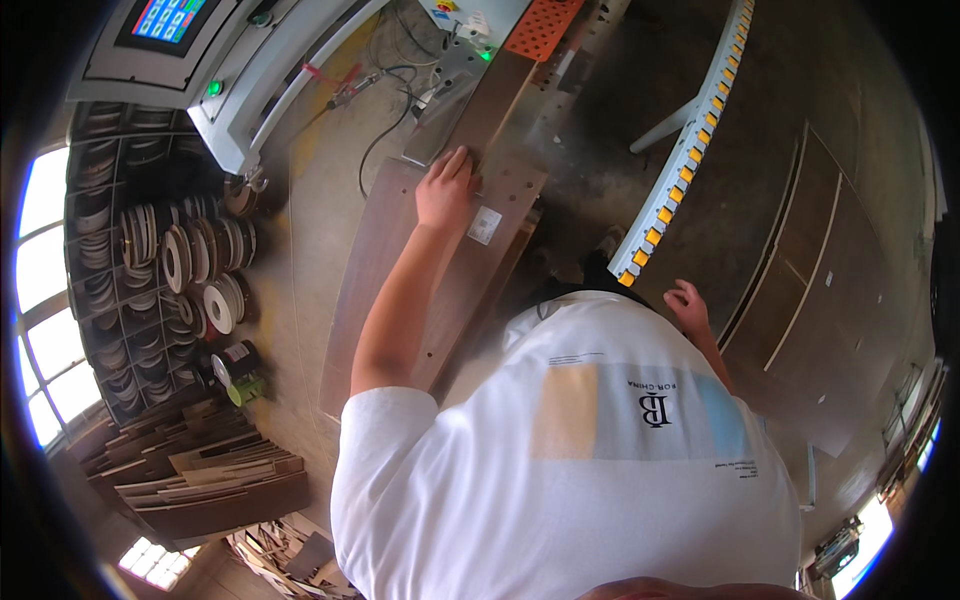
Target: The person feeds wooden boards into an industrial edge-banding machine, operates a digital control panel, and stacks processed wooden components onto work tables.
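Note:
My left hand (449, 190) reaches ahead, its fingers bent over the near end of a long narrow brown board (497, 100). That board lies along the machine's bed, under an orange perforated plate (543, 28). Beneath my left forearm is a stack of wide brown panels (395, 280); the top one has small holes and a white label (484, 225). On my other side, my right hand (687, 303) hangs low beside my body, fingers loosely bent and apart, with nothing visible in it. It is nearest to the end of a roller rail.
The pale roller rail (690, 160) with yellow rollers curves away ahead on the right. A machine with a screen (165, 20) stands at the far left. Edging rolls (200, 255) and stacked board offcuts (210, 480) lie left. Large brown panels (820, 290) lie at the right.

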A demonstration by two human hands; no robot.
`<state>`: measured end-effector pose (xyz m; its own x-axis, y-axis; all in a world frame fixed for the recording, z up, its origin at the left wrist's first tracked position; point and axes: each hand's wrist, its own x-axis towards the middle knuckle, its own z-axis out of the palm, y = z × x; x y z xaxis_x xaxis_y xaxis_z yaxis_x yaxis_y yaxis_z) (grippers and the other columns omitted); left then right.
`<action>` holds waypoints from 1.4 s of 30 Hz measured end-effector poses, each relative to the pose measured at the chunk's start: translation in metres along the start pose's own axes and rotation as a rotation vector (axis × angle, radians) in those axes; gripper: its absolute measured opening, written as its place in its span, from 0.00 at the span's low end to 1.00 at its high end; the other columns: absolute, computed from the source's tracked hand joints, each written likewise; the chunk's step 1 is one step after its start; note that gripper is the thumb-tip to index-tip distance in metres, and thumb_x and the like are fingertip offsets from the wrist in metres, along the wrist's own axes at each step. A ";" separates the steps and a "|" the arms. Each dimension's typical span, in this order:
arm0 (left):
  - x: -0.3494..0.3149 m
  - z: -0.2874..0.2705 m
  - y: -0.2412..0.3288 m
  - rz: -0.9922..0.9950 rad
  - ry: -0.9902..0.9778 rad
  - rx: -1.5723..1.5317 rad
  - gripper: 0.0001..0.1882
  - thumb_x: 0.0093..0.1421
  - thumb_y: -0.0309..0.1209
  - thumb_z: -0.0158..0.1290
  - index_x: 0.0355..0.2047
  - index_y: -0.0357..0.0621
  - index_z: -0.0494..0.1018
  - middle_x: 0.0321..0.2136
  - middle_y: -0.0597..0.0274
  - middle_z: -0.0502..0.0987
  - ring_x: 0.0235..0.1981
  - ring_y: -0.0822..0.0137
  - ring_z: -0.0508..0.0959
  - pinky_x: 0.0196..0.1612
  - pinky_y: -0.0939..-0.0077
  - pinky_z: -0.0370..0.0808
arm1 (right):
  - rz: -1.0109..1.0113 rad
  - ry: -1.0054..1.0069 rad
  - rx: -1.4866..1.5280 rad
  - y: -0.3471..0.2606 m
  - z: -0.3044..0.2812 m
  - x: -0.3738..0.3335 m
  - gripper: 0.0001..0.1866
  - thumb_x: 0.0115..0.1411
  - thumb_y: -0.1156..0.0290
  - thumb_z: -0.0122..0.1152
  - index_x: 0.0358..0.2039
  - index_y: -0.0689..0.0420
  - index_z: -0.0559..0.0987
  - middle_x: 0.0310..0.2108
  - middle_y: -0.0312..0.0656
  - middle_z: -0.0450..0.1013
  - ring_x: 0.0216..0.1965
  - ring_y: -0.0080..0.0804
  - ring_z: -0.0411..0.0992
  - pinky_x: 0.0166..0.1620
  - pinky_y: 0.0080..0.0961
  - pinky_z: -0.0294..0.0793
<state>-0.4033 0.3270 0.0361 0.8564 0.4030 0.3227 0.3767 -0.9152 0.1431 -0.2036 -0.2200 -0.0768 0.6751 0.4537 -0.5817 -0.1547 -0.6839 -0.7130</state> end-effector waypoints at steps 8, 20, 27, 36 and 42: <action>0.051 0.028 -0.015 -0.053 -0.044 -0.200 0.17 0.61 0.35 0.58 0.50 0.49 0.79 0.57 0.65 0.77 0.57 0.60 0.76 0.55 0.66 0.77 | -0.032 -0.044 -0.067 -0.003 -0.004 0.006 0.33 0.61 0.64 0.69 0.62 0.65 0.68 0.44 0.41 0.80 0.39 0.23 0.75 0.44 0.23 0.75; -0.127 -0.105 -0.024 0.684 -0.629 -0.024 0.30 0.59 0.28 0.57 0.62 0.65 0.68 0.70 0.70 0.59 0.72 0.60 0.55 0.70 0.58 0.64 | -0.032 -0.051 -0.117 0.057 -0.004 0.012 0.32 0.60 0.64 0.69 0.61 0.64 0.69 0.43 0.42 0.81 0.39 0.25 0.76 0.42 0.24 0.75; -0.177 -0.134 -0.022 0.877 -0.818 0.095 0.37 0.59 0.25 0.54 0.66 0.76 0.62 0.75 0.75 0.48 0.76 0.61 0.43 0.76 0.58 0.53 | -0.054 -0.036 -0.141 0.017 0.015 -0.005 0.31 0.61 0.66 0.69 0.61 0.66 0.69 0.41 0.40 0.80 0.36 0.21 0.75 0.40 0.22 0.75; -0.147 -0.139 -0.007 1.175 -0.927 0.171 0.33 0.59 0.27 0.52 0.63 0.78 0.65 0.73 0.73 0.50 0.76 0.60 0.44 0.77 0.51 0.42 | -0.149 0.005 -0.101 0.017 0.026 -0.013 0.32 0.60 0.64 0.70 0.61 0.64 0.70 0.43 0.43 0.80 0.37 0.25 0.77 0.42 0.22 0.77; -0.121 -0.121 -0.020 1.256 -0.806 0.063 0.24 0.56 0.29 0.54 0.52 0.72 0.72 0.66 0.73 0.61 0.74 0.61 0.50 0.77 0.48 0.46 | -0.139 0.059 0.013 0.170 0.029 -0.010 0.33 0.61 0.64 0.70 0.62 0.62 0.67 0.44 0.44 0.79 0.40 0.28 0.77 0.43 0.27 0.77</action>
<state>-0.5567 0.2966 0.1071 0.5769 -0.7169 -0.3915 -0.7388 -0.6624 0.1240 -0.2576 -0.3249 -0.2034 0.7315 0.5091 -0.4536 -0.0657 -0.6095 -0.7901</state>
